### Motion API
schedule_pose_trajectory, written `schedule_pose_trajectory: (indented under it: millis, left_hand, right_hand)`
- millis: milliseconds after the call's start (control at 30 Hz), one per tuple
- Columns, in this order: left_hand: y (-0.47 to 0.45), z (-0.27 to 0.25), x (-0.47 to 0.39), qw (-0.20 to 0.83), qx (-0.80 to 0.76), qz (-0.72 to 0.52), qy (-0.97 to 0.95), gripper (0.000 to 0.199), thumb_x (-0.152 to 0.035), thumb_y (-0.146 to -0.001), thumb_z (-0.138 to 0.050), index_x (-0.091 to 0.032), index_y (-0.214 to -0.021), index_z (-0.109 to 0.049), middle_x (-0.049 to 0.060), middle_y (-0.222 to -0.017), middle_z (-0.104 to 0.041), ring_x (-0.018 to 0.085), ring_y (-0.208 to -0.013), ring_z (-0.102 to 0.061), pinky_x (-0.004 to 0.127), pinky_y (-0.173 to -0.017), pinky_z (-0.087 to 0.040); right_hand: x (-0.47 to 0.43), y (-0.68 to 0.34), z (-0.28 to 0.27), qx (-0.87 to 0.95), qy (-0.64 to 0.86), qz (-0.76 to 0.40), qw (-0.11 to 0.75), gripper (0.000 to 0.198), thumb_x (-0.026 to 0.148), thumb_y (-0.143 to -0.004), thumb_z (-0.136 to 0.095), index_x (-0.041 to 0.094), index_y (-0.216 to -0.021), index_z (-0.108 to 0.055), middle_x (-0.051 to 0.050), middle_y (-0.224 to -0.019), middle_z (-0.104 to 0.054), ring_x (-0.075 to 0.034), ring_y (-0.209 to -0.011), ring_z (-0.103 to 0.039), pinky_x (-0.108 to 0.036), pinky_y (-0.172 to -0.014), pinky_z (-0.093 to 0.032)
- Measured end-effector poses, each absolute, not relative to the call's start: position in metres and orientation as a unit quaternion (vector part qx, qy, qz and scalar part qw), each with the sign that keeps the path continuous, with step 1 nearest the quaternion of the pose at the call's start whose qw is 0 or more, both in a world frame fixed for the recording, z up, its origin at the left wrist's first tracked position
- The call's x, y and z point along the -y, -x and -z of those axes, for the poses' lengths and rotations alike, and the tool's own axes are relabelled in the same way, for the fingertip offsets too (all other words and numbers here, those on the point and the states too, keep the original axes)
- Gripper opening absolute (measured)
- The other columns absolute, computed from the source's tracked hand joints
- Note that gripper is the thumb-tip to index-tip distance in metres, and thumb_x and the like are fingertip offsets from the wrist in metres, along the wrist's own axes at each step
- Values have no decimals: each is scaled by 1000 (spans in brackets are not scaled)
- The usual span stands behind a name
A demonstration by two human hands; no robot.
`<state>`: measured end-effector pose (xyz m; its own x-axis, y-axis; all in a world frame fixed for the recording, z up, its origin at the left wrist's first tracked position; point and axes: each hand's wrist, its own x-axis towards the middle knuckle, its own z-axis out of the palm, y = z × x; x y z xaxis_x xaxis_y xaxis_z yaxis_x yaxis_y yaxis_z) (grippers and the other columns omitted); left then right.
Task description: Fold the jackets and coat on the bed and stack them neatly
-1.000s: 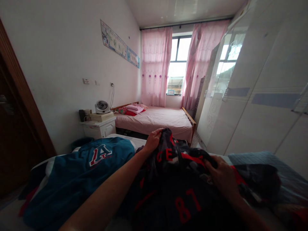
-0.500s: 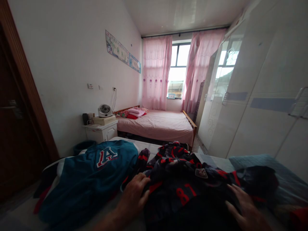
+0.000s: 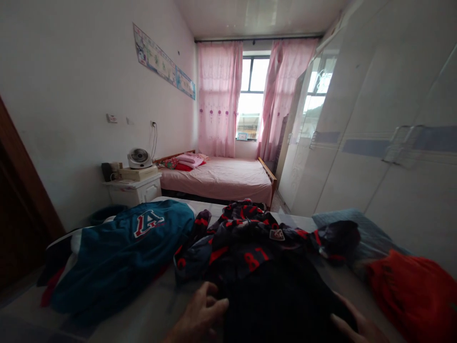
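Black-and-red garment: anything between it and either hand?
Nothing visible. Left hand is at the left edge of the black-and-red garment, right hand at its right edge. Teal garment and orange-red garment lie off to either side.

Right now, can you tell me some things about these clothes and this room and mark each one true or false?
1. The black top has a red number on it. True.
2. The teal top lies right of the black top. False: it lies to the left.
3. The left hand and right hand are on either side of the black top. True.
4. The curtains are green. False: they are pink.
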<state>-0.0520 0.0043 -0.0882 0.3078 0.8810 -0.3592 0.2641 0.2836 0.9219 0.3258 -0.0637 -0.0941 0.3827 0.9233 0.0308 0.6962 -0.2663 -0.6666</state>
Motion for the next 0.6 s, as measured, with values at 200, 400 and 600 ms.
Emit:
schedule_pose_trajectory:
  millis: [200, 400, 600]
  left_hand:
    - [41, 78, 17, 724, -504, -334, -334, 51, -45, -61, -75, -17, -90, -43, 5, -79, -63, 16, -64, -64, 26, -56, -50]
    - [47, 63, 36, 764, -477, -271, -339, 43, -47, -58, -76, -17, -74, -49, 0, -64, -62, 8, -49, -55, 18, -46, -39]
    - [34, 57, 40, 625, -459, -207, -596, 24, -36, -61, -67, -15, -57, -55, -3, -51, -53, 10, -47, -47, 21, -47, -34]
  right_hand:
    - [74, -299, 69, 495, 729, -256, 399, 76, 54, -57, -56, 12, -120, -57, -15, -120, -61, -32, -111, -56, -40, -98, -42]
    - [92, -276, 51, 415, 596, -493, 480, 67, 47, -64, -64, 16, -123, -55, -11, -115, -65, -30, -102, -62, -40, -86, -51]
    - [99, -255, 35, 371, 531, -559, 518, 65, 37, -75, -61, 17, -134, -42, -10, -115, -65, -28, -97, -64, -40, -84, -51]
